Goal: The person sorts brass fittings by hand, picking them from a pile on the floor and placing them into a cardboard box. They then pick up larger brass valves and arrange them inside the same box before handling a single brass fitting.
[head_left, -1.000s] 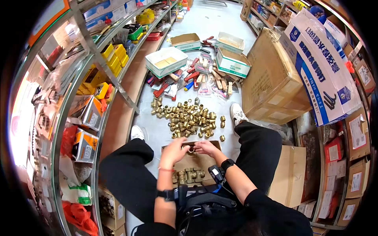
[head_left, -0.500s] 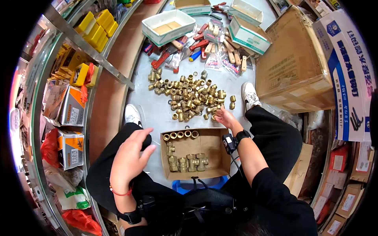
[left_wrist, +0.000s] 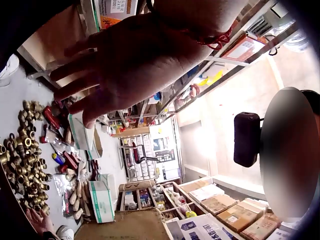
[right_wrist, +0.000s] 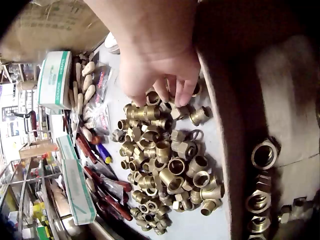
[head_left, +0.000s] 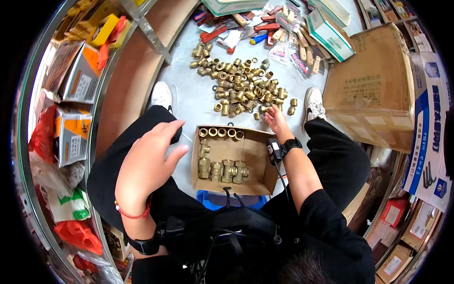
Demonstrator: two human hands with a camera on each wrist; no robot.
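Brass fittings lie in a loose pile on the floor. At its near right edge is my right hand; in the right wrist view this hand has bent fingers over the fittings, touching or nearly touching them, with no grip visible. Below the pile sits a shallow cardboard box. Several ring-ended fittings line its far edge, and larger fittings stand at its near left. Left of the box my left hand hovers empty, fingers extended; the left wrist view shows this hand spread.
Scrapers with red and wooden handles and green-white boxes lie beyond the pile. A large carton stands at right. Shelving runs along the left. Both legs flank the box, with white shoes near the pile.
Both hands have parted from over the box, where they held a fitting. The right moved to the pile and the left drew back leftward. The view has tilted down.
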